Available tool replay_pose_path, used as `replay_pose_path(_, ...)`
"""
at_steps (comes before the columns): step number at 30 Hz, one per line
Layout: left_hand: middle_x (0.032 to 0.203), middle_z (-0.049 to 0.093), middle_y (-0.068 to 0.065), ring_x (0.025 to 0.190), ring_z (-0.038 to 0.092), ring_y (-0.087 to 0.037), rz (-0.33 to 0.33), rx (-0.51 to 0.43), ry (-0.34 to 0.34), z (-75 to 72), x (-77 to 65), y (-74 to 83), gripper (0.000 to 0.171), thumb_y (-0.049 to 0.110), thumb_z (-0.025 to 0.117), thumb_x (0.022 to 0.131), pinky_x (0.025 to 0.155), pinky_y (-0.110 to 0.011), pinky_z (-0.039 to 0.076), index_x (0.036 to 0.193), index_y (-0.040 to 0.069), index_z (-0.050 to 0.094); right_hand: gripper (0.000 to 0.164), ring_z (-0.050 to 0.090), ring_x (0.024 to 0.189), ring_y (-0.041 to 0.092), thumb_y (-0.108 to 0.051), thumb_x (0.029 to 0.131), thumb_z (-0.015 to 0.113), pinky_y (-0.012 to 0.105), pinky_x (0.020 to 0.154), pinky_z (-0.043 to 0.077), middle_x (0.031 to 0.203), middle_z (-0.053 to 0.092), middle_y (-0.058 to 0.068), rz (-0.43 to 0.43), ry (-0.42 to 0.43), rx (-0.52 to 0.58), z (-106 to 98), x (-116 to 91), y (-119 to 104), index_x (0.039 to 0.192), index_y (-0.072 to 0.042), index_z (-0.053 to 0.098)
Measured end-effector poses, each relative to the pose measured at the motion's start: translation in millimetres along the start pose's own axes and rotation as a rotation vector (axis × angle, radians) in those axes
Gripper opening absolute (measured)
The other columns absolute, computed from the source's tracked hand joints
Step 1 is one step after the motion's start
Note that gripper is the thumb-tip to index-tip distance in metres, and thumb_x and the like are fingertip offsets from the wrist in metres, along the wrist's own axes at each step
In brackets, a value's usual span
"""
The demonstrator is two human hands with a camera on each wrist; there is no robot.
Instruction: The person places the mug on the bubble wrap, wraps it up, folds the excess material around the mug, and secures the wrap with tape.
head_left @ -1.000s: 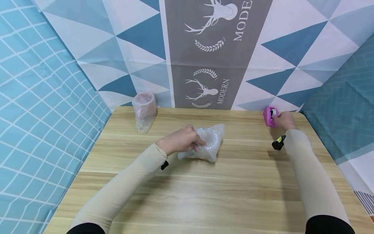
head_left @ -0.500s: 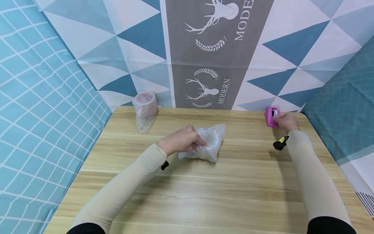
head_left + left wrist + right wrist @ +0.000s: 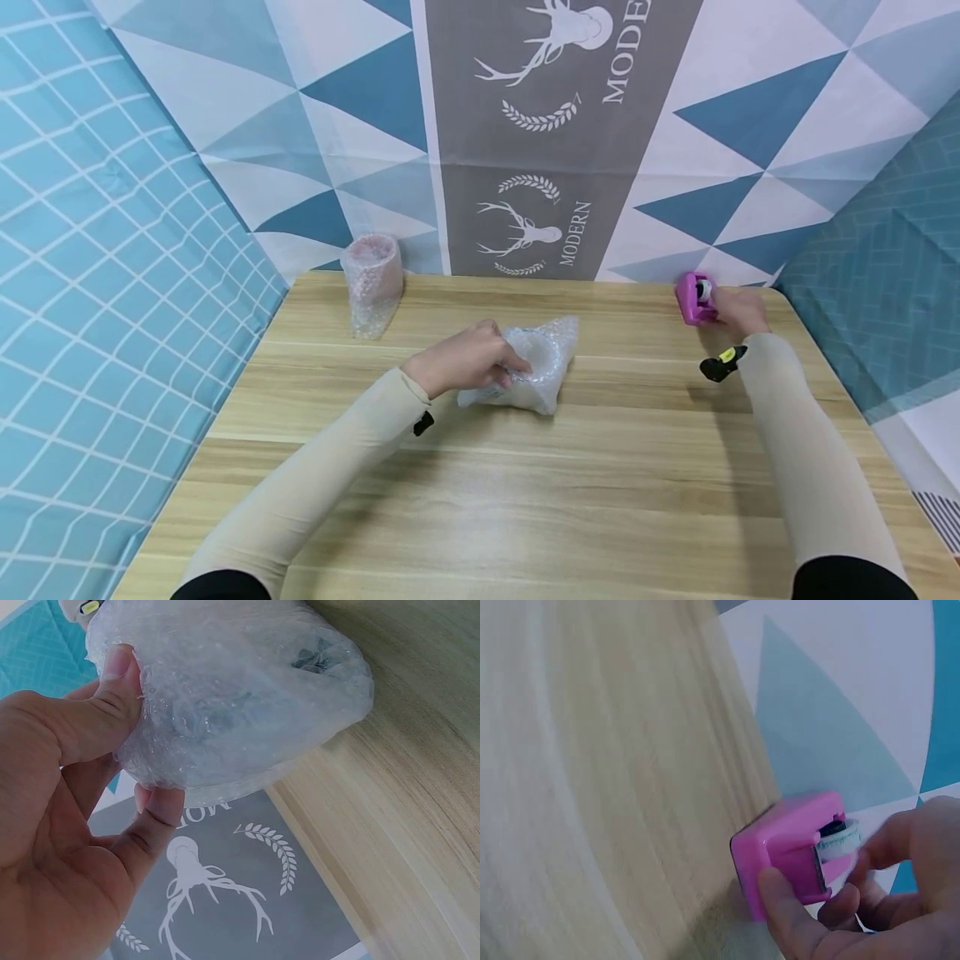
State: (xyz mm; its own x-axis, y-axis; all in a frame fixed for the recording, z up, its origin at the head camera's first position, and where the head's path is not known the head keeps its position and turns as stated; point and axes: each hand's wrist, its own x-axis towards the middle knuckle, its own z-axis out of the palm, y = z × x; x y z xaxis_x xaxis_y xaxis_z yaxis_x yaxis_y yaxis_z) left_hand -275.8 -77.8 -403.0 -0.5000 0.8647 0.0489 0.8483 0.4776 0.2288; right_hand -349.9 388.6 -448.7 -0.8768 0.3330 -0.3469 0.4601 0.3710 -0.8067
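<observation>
Near the middle of the table, my left hand (image 3: 472, 360) grips a bundle in clear bubble wrap (image 3: 543, 367). In the left wrist view its thumb (image 3: 118, 682) presses one side of the wrapped bundle (image 3: 247, 712), with other fingertips at the lower edge. The contents are blurred by the wrap. Toward the back right, my right hand (image 3: 738, 310) is at a pink tape dispenser (image 3: 693, 302). Seen from the right wrist, one fingertip (image 3: 776, 889) lies against the dispenser's body (image 3: 787, 836), while other bent fingers are close beside the tape roll (image 3: 840, 838).
A bubble-wrapped cylinder (image 3: 372, 283) stands at the table's back left. Patterned cloth (image 3: 510, 167) hangs behind the back edge, with blue cloth on both sides. The wooden tabletop (image 3: 480, 500) extends toward the person.
The pink dispenser shifts slightly right, then slightly back left, while the right hand ends a little farther right. The left hand and its wrapped bundle stay nearly still.
</observation>
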Motion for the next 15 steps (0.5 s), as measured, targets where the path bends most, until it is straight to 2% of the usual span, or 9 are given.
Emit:
replay_pose_path(3, 0.109, 0.079, 0.007, 0.092, 0.070, -0.009, 0.001, -0.005, 0.002, 0.9, 0.2, 0.0, 0.033, 0.020, 0.082, 0.086, 0.098, -0.036, 0.047, 0.119, 0.020, 0.078, 0.079, 0.055, 0.114, 0.024, -0.046, 0.104, 0.045, 0.031, 0.099, 0.058, 0.135, 0.045, 0.018, 0.039, 0.018, 0.102, 1.2, -1.2, -1.6, 0.157, 0.008, 0.023)
replay_pose_path(5, 0.109, 0.079, 0.007, 0.091, 0.070, -0.010, 0.001, -0.009, 0.006, 1.0, 0.1, 0.2, 0.033, 0.020, 0.082, 0.086, 0.097, -0.036, 0.047, 0.119, 0.020, 0.078, 0.080, 0.055, 0.115, 0.024, -0.045, 0.103, 0.047, 0.032, 0.100, 0.057, 0.137, 0.045, 0.017, 0.054, 0.028, 0.132, 2.2, -1.1, -2.9, 0.158, 0.007, 0.022)
replay_pose_path(11, 0.109, 0.079, 0.006, 0.090, 0.070, -0.010, -0.004, -0.019, 0.013, 0.6, -0.5, 1.5, 0.034, 0.020, 0.083, 0.085, 0.096, -0.036, 0.047, 0.119, 0.019, 0.078, 0.082, 0.049, 0.128, 0.028, -0.048, 0.104, 0.045, 0.034, 0.105, 0.053, 0.153, 0.035, 0.022, 0.058, 0.010, 0.142, 3.8, -1.0, -5.3, 0.160, 0.006, 0.018)
replay_pose_path(15, 0.109, 0.079, 0.006, 0.089, 0.070, -0.009, -0.004, -0.022, 0.016, 1.2, -0.6, 2.0, 0.035, 0.019, 0.083, 0.084, 0.096, -0.036, 0.047, 0.119, 0.019, 0.078, 0.082, 0.051, 0.124, 0.026, -0.048, 0.104, 0.043, 0.035, 0.104, 0.054, 0.149, 0.038, 0.021, 0.034, 0.016, 0.145, 5.8, -1.0, -2.5, 0.160, 0.007, 0.018)
